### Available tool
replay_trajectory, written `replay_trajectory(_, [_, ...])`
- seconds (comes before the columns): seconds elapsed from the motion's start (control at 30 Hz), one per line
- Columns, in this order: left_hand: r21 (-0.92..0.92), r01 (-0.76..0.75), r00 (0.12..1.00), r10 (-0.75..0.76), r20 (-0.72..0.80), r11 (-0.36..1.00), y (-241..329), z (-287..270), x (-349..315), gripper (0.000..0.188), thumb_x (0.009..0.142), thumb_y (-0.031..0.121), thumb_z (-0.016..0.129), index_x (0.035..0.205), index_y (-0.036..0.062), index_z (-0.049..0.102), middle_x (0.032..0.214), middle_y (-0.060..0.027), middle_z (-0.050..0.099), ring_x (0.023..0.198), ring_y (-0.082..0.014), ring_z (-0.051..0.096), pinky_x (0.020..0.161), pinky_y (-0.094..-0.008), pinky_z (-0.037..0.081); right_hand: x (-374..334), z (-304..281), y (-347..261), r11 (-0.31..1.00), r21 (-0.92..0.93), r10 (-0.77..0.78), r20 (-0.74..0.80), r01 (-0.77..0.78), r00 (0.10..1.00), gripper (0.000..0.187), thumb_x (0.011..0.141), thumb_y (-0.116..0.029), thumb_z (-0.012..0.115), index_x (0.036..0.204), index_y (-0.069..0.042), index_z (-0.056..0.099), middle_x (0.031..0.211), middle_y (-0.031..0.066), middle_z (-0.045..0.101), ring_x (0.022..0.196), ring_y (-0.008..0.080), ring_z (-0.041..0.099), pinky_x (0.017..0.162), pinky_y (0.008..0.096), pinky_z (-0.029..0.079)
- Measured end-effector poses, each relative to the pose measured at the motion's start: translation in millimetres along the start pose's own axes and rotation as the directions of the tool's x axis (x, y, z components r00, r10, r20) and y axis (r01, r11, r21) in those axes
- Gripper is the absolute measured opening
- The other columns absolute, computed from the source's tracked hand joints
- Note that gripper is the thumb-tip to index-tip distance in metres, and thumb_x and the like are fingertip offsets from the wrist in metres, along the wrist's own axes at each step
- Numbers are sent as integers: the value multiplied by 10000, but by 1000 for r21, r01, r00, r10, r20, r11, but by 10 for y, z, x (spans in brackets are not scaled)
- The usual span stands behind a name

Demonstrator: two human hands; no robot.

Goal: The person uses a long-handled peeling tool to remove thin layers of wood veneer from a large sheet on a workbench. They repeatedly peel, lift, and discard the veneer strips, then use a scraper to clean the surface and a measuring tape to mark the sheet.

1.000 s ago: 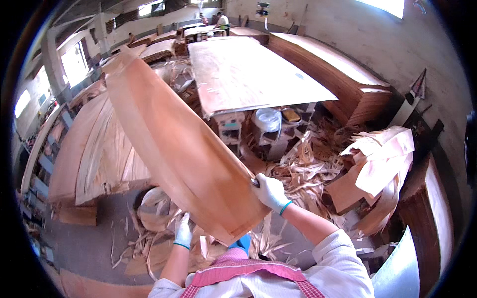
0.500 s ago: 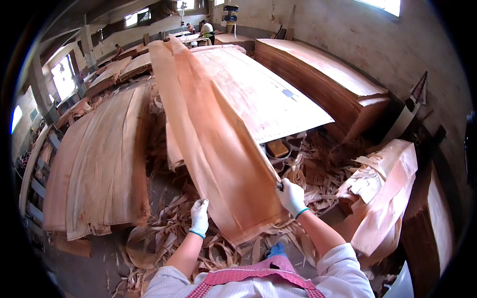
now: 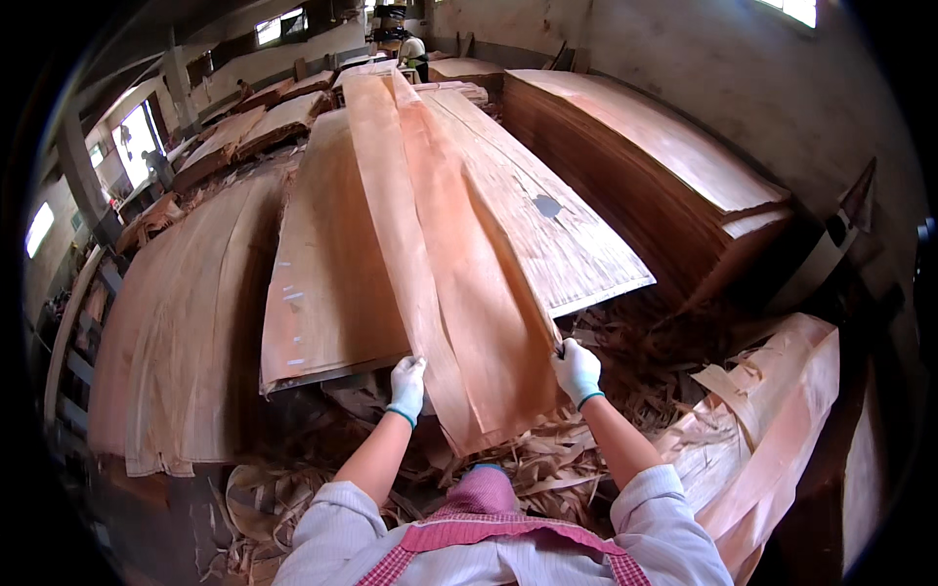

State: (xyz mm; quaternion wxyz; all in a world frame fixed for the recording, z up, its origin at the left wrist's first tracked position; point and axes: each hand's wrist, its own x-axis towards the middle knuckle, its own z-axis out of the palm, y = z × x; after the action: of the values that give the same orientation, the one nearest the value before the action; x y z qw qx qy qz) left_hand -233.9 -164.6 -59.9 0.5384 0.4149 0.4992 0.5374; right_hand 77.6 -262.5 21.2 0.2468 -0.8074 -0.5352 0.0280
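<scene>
A long, thin wood veneer sheet (image 3: 498, 322) stretches away from me over a broad table-height veneer surface (image 3: 327, 303), its near end raised between my hands. A lengthwise fold or overlapping strip runs along it. My left hand (image 3: 406, 387), in a white glove with a green cuff, is closed on the sheet's near left edge. My right hand (image 3: 576, 373), gloved alike, grips the right edge near the corner. Something small and dark shows at its fingers, too small to name. Right of the sheet, the surface beneath shows a grey patch (image 3: 547, 205).
Tall veneer stacks stand at the right (image 3: 625, 146) and left (image 3: 186, 332). A bundle of pale veneer (image 3: 767, 420) lies near right. Veneer scraps (image 3: 547, 469) litter the floor by my feet. Another person (image 3: 413, 57) is at the far end.
The held sheet has shifted left to right across the surface, and its far end now lies flatter. More of the veneer surface on the left shows. Both hands keep their hold.
</scene>
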Motion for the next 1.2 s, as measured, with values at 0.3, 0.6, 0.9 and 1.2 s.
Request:
replay_trajectory(0.3, [52,28,999,-27,-19,998,-536,1181,1511,69,872,103,642,844,40,636,793,14,617,728,-92,541,701,-245,445,1667,405,651,998,-30,49,21,-48,999,243,796,-303,631,824,-62,615,741,196,648,734,374,640,662,475,494])
replay_trajectory(0.6, [95,100,993,-93,-75,990,-742,2267,2470,94,864,100,635,793,40,624,720,22,588,663,-81,504,625,-252,426,3001,781,1314,994,-38,101,35,-100,994,253,803,-319,624,810,-67,608,776,198,647,787,391,630,699,480,480])
replay_trajectory(0.9, [337,95,976,-21,-218,937,-1063,2496,2916,141,817,170,667,788,38,628,690,-45,630,637,-129,552,613,-330,476,3339,1124,1500,984,3,175,159,-178,972,298,829,-365,612,875,-71,599,820,195,663,827,396,635,721,482,487])
replay_trajectory(1.2, [707,154,960,65,-272,691,-658,2695,2879,242,771,164,695,930,24,578,887,-189,666,834,-359,647,731,-435,507,3453,773,1985,992,12,104,450,-123,887,533,815,-541,611,1049,-62,600,997,219,657,948,400,620,786,470,481])
